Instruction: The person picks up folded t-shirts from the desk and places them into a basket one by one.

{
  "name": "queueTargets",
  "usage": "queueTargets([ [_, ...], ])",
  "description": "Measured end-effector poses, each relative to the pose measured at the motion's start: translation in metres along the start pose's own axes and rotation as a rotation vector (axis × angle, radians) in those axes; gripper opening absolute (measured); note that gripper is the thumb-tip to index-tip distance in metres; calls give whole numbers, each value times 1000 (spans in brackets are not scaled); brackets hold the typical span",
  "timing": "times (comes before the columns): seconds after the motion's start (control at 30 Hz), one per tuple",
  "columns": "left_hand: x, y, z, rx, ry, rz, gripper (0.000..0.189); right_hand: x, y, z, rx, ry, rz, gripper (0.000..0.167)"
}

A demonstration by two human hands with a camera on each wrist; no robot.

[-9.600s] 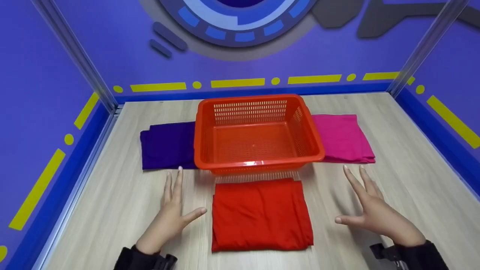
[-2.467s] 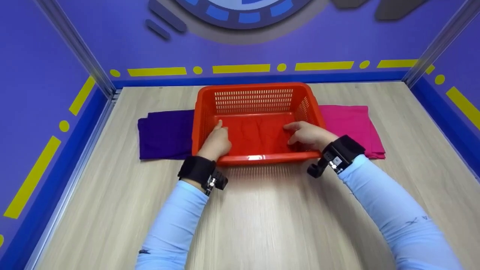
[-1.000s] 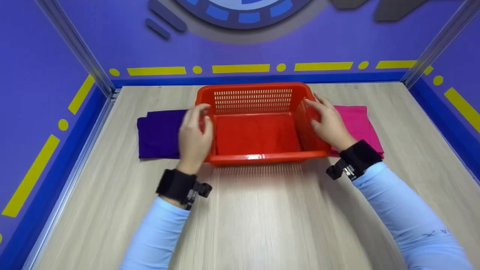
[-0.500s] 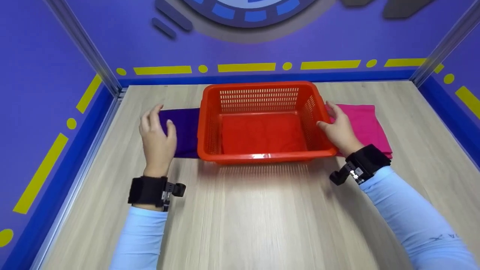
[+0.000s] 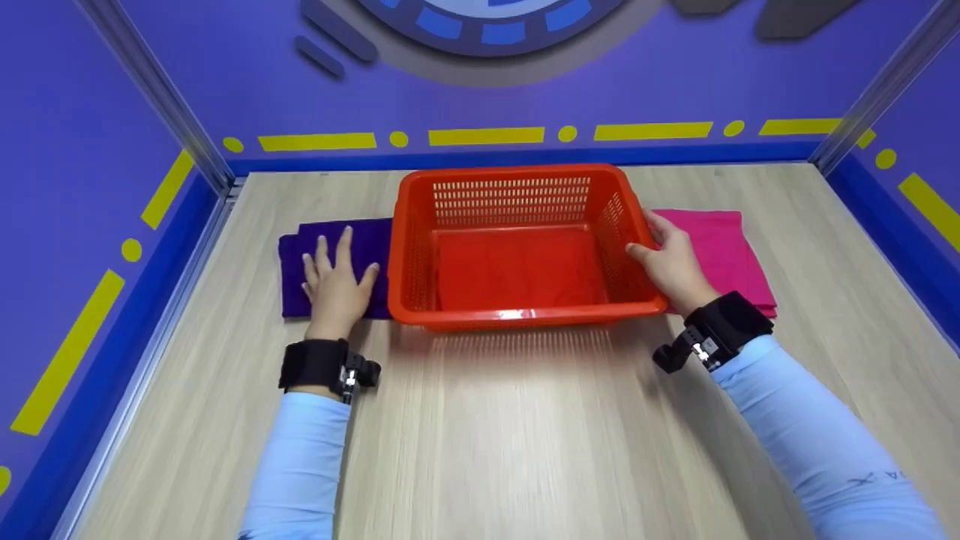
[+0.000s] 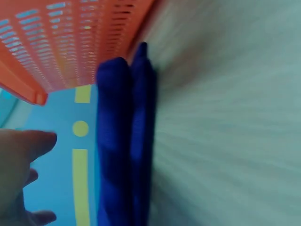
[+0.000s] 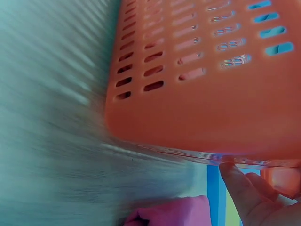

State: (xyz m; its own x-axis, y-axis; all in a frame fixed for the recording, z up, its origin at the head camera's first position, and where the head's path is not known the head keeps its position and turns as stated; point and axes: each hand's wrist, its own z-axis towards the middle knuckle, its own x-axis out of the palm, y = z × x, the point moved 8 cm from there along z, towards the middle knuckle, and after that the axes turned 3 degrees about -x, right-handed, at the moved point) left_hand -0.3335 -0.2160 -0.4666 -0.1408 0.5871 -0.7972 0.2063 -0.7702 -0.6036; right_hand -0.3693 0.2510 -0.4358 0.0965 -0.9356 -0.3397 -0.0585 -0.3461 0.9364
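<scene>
An orange-red plastic basket (image 5: 525, 313) stands in the middle of the table, and a folded red cloth (image 5: 517, 270) lies flat on its floor. My right hand (image 5: 679, 266) grips the basket's right rim, thumb on top and fingers outside. In the right wrist view, fingers (image 7: 242, 188) touch the wall beneath the rim. My left hand (image 5: 337, 292) is spread over a folded purple cloth (image 5: 296, 255) left of the basket. The left wrist view shows that hand's fingers (image 6: 40, 141) apart from the purple cloth (image 6: 117, 141). The basket partly hides this cloth's right end in the head view.
A folded pink cloth (image 5: 720, 247) lies right of the basket, partly behind my right hand. The wooden table (image 5: 510, 435) is enclosed by a blue-purple back wall (image 5: 187, 67) and side walls with yellow markings.
The red cloth went from the table before the basket into it. Both hands then left the cloth; my left moved over the purple cloth, and my right took hold of the basket's rim.
</scene>
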Motion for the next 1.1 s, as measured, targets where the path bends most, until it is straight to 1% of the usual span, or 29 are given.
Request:
queueTargets([
  [0.07,7,3,2,10,41,42,74,1,0,0,-9,-4,5,73],
  [0.13,17,6,1,8,104,82,73,2,-2,-1,-7,-5,7,73],
  [0.2,27,10,0,-17,189,112,72,3,-4,-2,0,-1,5,73],
  [0.27,35,14,-2,-55,271,133,70,4,-6,-3,2,5,4,73],
  [0.33,39,16,-2,-88,333,141,68,5,-6,-3,-2,8,4,73],
  [0.37,39,16,-2,-97,350,147,68,5,-6,-3,-9,7,2,73],
  [0.57,34,8,3,-106,382,179,68,2,-1,1,-26,-2,15,73],
  [0.67,32,6,2,-116,401,200,70,1,0,2,-33,-4,14,73],
  [0.77,31,5,-3,-133,429,214,72,0,1,3,-37,-10,10,73],
  [0.97,31,3,-18,-195,496,223,80,0,0,1,-39,-7,-2,72],
  [1.03,29,2,-22,-197,506,228,83,0,1,0,-52,-11,-5,72],
  [1.1,27,1,-26,-176,513,246,86,1,2,0,-59,-12,-9,72],
])
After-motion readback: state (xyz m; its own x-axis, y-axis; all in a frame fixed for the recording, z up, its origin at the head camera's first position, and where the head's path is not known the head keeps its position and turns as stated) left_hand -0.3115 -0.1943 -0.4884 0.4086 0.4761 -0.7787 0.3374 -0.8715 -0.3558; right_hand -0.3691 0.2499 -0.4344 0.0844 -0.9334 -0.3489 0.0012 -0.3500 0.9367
